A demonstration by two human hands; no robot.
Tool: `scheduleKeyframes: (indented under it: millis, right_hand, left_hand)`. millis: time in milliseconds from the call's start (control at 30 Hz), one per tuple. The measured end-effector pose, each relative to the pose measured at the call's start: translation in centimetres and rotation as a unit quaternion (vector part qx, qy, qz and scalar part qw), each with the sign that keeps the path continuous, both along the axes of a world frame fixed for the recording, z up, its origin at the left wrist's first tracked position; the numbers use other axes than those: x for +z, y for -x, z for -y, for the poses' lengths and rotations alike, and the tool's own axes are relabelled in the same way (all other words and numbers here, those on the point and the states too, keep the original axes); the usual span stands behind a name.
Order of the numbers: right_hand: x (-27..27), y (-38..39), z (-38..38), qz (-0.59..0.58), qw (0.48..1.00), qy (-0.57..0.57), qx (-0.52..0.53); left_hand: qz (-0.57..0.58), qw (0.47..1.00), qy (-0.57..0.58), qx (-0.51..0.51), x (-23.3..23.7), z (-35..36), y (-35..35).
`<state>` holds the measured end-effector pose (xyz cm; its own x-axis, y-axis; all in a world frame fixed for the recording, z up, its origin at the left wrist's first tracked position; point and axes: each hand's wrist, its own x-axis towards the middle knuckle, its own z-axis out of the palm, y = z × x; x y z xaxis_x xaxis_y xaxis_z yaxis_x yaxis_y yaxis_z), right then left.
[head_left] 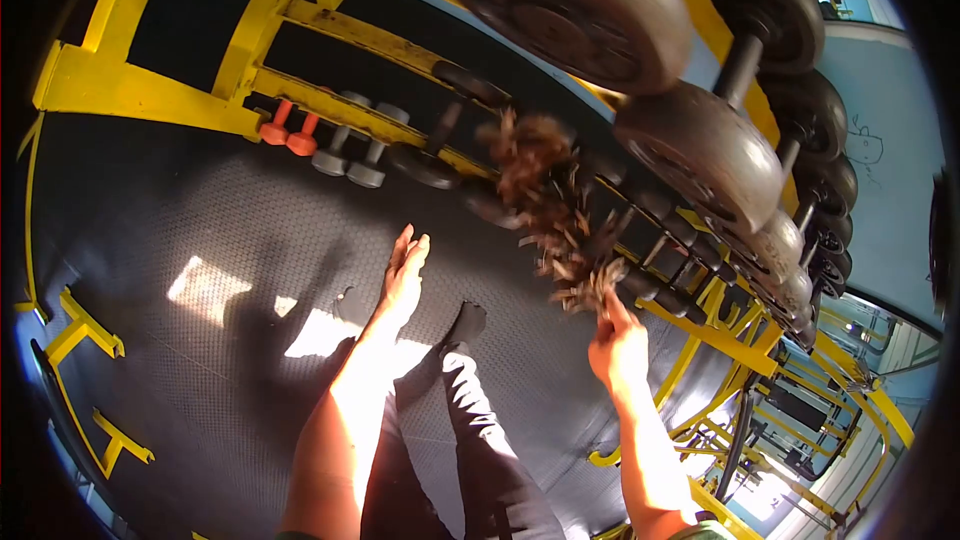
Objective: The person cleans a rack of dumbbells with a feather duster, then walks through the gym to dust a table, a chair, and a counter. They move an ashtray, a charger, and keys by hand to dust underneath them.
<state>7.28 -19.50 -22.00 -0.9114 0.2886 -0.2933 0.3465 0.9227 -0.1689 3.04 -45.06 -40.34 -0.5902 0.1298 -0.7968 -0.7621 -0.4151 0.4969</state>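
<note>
A brown feather duster (545, 190), blurred by motion, reaches up and left from my right hand (617, 345), which is closed around its lower end. The duster passes in front of the lower rack shelf and the dumbbells there. My left hand (403, 278) is held out over the dark floor with its fingers stretched and nothing in it. Large dark dumbbells (700, 150) rest on the upper part of the yellow rack (350, 118).
Red dumbbells (288, 130) and grey dumbbells (350, 158) are on the lower shelf at left. Yellow metal stands (85, 330) are at the left edge. Yellow-framed gym equipment (800, 410) is at lower right. My legs (480, 420) are below, on the textured black floor (200, 360).
</note>
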Motion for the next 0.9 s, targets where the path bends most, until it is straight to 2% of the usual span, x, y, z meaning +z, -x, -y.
scheduleKeyframes:
  millis: [67, 100, 133, 200, 233, 300, 333, 433, 533, 600, 633, 667, 700, 733, 800, 833, 867, 900]
  right_hand:
    - [-1.1, 0.1, -2.6, 0.081, 0.997, 0.014, -0.005]
    - [-0.6, -0.3, -3.1, 0.147, 0.989, 0.005, 0.008]
    - [-0.2, -1.2, -3.9, 0.177, 0.983, 0.050, -0.022]
    - [0.6, -3.0, -5.7, 0.068, 0.988, 0.138, 0.011]
    - [0.9, -2.9, -6.3, 0.068, 0.988, 0.138, 0.010]
    - [1.4, -2.3, -6.8, 0.101, 0.973, 0.171, -0.119]
    - [-0.7, -3.4, -7.3, 0.045, 0.979, 0.162, -0.119]
    - [-2.4, -7.3, -7.7, 0.104, 0.983, 0.143, -0.054]
    - [-0.2, -10.2, -7.8, 0.127, 0.961, 0.202, -0.139]
    - [1.0, -12.2, -7.5, 0.151, 0.963, 0.168, -0.147]
    - [1.9, -12.8, -7.2, 0.171, 0.957, 0.188, -0.141]
    - [1.5, -14.2, -7.9, 0.168, 0.955, 0.231, -0.086]
    - [0.3, -14.5, -8.1, 0.184, 0.953, 0.234, -0.057]
    - [-1.3, -14.6, -7.7, 0.198, 0.951, 0.236, -0.030]
    - [-4.5, -12.0, -5.9, 0.194, 0.944, 0.247, -0.100]
    - [-7.0, -10.7, -5.4, 0.166, 0.944, 0.271, -0.084]
    - [-8.9, -9.1, -5.1, 0.137, 0.943, 0.295, -0.068]
    - [-9.4, -6.9, -5.0, 0.154, 0.956, 0.243, -0.055]
  left_hand:
    - [-0.011, 0.996, 0.042, -0.078, -0.4, -2.0, -0.5]
    - [-0.016, 0.996, 0.045, -0.078, -0.2, -2.8, -0.4]
    - [-0.020, 0.996, 0.050, -0.074, 0.1, -3.8, -0.6]
    - [-0.025, 0.996, 0.056, -0.070, 0.5, -5.4, -0.8]
    - [-0.016, 0.996, 0.054, -0.066, 0.6, -6.1, -0.7]
    - [0.001, 0.997, 0.049, -0.056, 0.2, -7.9, -0.7]
    - [-0.001, 0.997, 0.050, -0.058, 0.3, -8.7, -0.7]
    - [-0.003, 0.998, 0.051, -0.033, 0.1, -10.4, -0.6]
    - [-0.011, 0.997, 0.066, -0.042, -0.1, -11.2, -0.9]
    - [-0.002, 0.997, 0.071, -0.042, -0.8, -11.9, -1.5]
    - [0.007, 0.997, 0.068, -0.034, -1.2, -12.1, -1.6]
    - [0.016, 0.997, 0.066, -0.023, -1.6, -12.3, -1.8]
    - [0.025, 0.997, 0.075, 0.018, -1.2, -12.9, -1.9]
    - [0.027, 0.997, 0.075, 0.016, -1.4, -13.3, -2.3]
    - [-0.058, 0.990, 0.119, 0.041, -2.0, -14.0, -2.9]
    - [-0.070, 0.987, 0.109, 0.099, -1.9, -14.5, -3.0]
    - [-0.071, 0.986, 0.111, 0.098, -1.7, -14.5, -3.1]
    - [-0.063, 0.985, 0.108, 0.122, -1.3, -14.7, -3.2]
